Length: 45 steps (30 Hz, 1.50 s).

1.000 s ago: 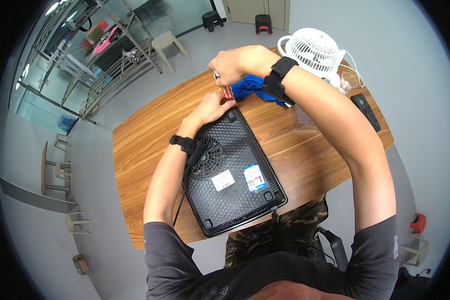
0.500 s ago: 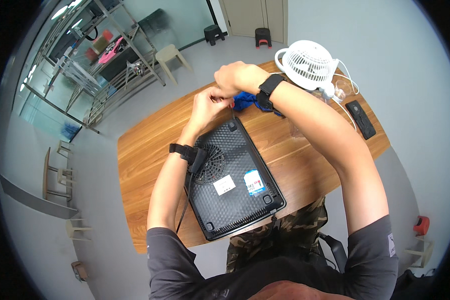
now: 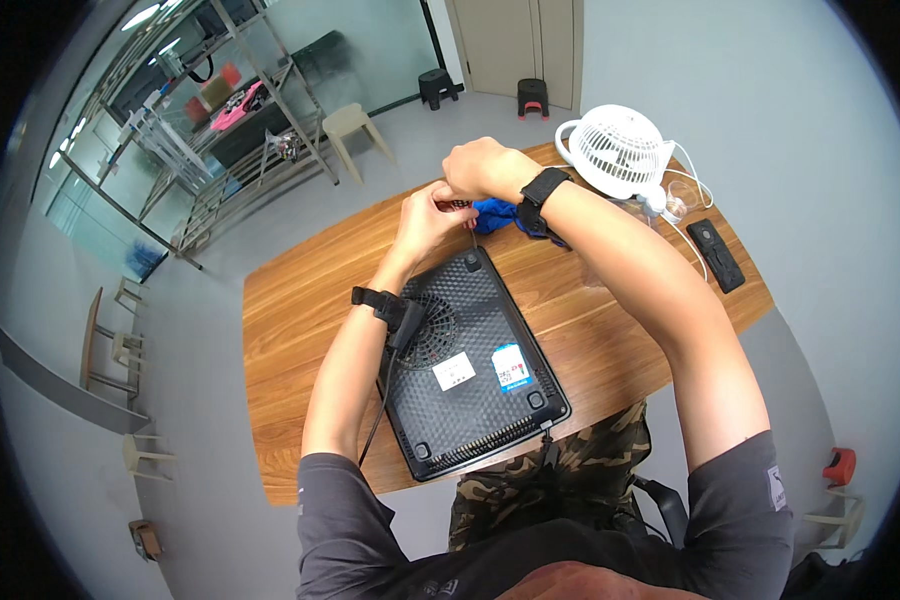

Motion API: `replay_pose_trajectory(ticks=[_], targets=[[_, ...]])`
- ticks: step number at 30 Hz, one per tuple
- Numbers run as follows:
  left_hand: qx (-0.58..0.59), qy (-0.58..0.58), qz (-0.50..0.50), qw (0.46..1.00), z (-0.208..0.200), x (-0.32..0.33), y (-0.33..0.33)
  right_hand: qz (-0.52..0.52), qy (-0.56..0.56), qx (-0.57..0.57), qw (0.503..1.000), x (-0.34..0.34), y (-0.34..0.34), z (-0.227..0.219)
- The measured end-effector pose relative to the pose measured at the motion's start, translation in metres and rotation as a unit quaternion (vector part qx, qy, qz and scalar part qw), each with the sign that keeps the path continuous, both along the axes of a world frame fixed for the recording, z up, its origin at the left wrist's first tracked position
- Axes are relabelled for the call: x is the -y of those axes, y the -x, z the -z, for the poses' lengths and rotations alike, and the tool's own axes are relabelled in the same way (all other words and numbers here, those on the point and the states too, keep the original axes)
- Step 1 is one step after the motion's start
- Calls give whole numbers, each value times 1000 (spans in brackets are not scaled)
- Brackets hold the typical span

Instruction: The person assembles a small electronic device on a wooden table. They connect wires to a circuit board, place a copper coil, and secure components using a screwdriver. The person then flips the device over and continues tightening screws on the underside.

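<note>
A black laptop cooling pad [image 3: 470, 320] lies underside up on the table, with a round fan grille [image 3: 432, 325] and two stickers. Beyond its far edge, my left hand [image 3: 432, 218] is closed in a pinch around a slim tool with a thin shaft [image 3: 475, 238]. That shaft points down toward the pad's far corner. My right hand [image 3: 485, 170] is curled closed just above, over the tool's upper end; its grip is mostly hidden. Beside the hands, partly behind my right wrist, lies a blue cloth [image 3: 495, 215].
A white fan [image 3: 618, 150] with a white cord stands at the table's [image 3: 300, 330] far right. Near it are a clear plastic cup [image 3: 682, 197] and a flat black object [image 3: 716, 255]. A dark cable [image 3: 374, 425] hangs from my left wrist strap across the pad's left side.
The whole view has shifted slightly. Both hands keep their grip at the pad's far edge, with the right wrist turned a little. The pad has not visibly moved on the table.
</note>
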<state>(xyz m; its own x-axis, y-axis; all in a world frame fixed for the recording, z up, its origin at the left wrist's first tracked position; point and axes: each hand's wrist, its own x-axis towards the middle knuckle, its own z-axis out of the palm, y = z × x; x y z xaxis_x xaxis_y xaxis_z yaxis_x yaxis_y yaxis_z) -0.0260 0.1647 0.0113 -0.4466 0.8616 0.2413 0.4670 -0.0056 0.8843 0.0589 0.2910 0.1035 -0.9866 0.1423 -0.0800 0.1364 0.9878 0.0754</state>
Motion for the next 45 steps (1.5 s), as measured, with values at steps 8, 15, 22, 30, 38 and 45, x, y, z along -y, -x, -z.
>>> replay_pose_trajectory(ticks=[8, 15, 22, 30, 38, 45], targets=[[-50, 10, -38, 998, 10, -2, 17, -53, 46, 10, 997, 4, -11, -3], [-77, 67, -36, 994, -18, 2, 6, -8, 10, 3, 1000, 9, 10, 6], [-133, -16, -83, 988, -5, -6, 2, -14, -12, -8, 1000, 5, 5, 11], [-102, 23, -23, 994, 2, -6, 2, 1, 36, 16, 999, 2, 3, 13], [-118, 21, -74, 990, -10, -12, -14, 53, 67, 1, 996, -5, -7, 11], [-52, 35, -17, 998, 6, -13, 5, -7, 67, 48, 997, -5, -9, 7]])
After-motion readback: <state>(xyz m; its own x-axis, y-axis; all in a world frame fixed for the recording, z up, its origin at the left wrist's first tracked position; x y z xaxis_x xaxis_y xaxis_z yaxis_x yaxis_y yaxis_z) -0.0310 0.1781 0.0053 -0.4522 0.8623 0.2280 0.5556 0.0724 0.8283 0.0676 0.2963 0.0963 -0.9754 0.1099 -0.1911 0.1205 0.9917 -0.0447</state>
